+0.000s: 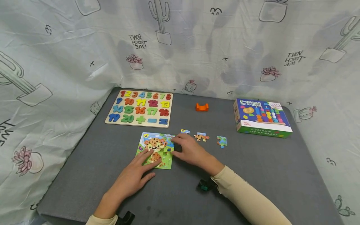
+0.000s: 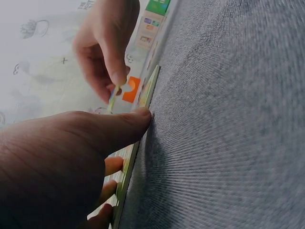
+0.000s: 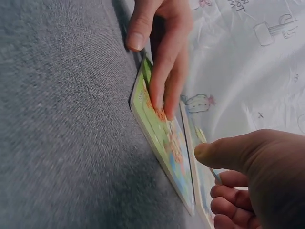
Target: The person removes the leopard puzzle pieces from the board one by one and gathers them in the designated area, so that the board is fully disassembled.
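Note:
A leopard jigsaw puzzle (image 1: 166,164) in a flat tray lies on the grey table. My left hand (image 1: 132,178) rests its spread fingers on the puzzle's lower left part; the left thumb (image 2: 136,121) lies by its near edge in the left wrist view. Over the upper right of the picture, my right hand (image 1: 191,150) pinches a blue and green puzzle piece (image 2: 113,98) between thumb and fingers. The piece is tilted and held above the tray, seen nearly edge-on in both wrist views. The right fingers hide part of it.
Three loose puzzle pieces, one blue and yellow (image 1: 185,131), one spotted orange (image 1: 201,137) and one blue-green (image 1: 222,141), lie right of the tray. Behind are a wooden number board (image 1: 137,124), an orange block (image 1: 202,107) and a bead-set box (image 1: 262,118). Printed cloth surrounds the table's back.

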The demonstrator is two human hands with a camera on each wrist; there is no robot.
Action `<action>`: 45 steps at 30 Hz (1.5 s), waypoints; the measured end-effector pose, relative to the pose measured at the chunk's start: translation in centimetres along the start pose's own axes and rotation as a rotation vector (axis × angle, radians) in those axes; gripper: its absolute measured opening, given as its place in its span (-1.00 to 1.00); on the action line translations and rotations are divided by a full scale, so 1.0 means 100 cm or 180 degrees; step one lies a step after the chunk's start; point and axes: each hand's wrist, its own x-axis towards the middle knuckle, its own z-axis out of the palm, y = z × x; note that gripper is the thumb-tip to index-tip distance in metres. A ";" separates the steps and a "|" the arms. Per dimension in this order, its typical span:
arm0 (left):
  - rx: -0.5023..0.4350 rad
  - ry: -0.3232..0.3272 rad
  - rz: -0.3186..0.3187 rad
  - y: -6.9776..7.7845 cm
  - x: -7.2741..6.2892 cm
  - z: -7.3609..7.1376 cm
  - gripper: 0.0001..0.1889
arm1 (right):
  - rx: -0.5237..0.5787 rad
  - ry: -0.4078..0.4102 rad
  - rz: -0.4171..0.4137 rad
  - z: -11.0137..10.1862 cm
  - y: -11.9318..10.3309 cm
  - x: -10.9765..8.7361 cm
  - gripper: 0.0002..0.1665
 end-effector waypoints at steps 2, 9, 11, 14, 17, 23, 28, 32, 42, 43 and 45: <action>0.0009 0.0008 -0.0006 0.000 0.000 0.000 -0.43 | 0.0036 0.0020 0.0026 -0.004 0.002 -0.006 -0.43; 0.0028 0.0060 0.0012 -0.001 -0.003 -0.001 -0.42 | 0.0114 0.0239 0.0063 -0.023 0.010 -0.032 -0.45; 0.0021 0.0053 0.0006 -0.002 -0.003 -0.001 -0.41 | 0.0097 0.0297 0.0069 -0.027 0.013 -0.040 -0.45; 0.0003 0.0035 -0.0028 -0.003 -0.004 -0.001 -0.41 | 0.0079 0.0320 0.0130 -0.033 0.018 -0.051 -0.45; -0.0006 0.0027 -0.0033 -0.004 -0.004 -0.001 -0.41 | 0.0065 0.0340 0.0246 -0.040 0.025 -0.063 -0.43; -0.0051 -0.0048 -0.0022 -0.003 -0.005 -0.003 -0.40 | 0.0069 0.0490 0.0404 -0.051 0.041 -0.087 -0.42; -0.0074 -0.0110 -0.0030 -0.001 -0.005 -0.004 -0.40 | 0.0018 0.0589 0.0576 -0.057 0.051 -0.111 -0.43; -0.0077 -0.0138 -0.0051 0.000 -0.004 -0.002 -0.39 | -0.0065 0.0647 0.0671 -0.063 0.058 -0.128 -0.43; -0.0132 -0.0057 0.0077 -0.001 -0.003 -0.002 -0.39 | -0.0207 0.0491 0.0844 -0.077 0.073 -0.155 -0.47; -0.0141 -0.0073 0.0064 -0.001 -0.003 -0.002 -0.39 | -0.0210 0.0473 0.0868 -0.076 0.074 -0.157 -0.46; -0.0156 -0.0096 0.0047 -0.001 -0.002 -0.002 -0.40 | -0.0218 0.0453 0.0922 -0.075 0.076 -0.160 -0.46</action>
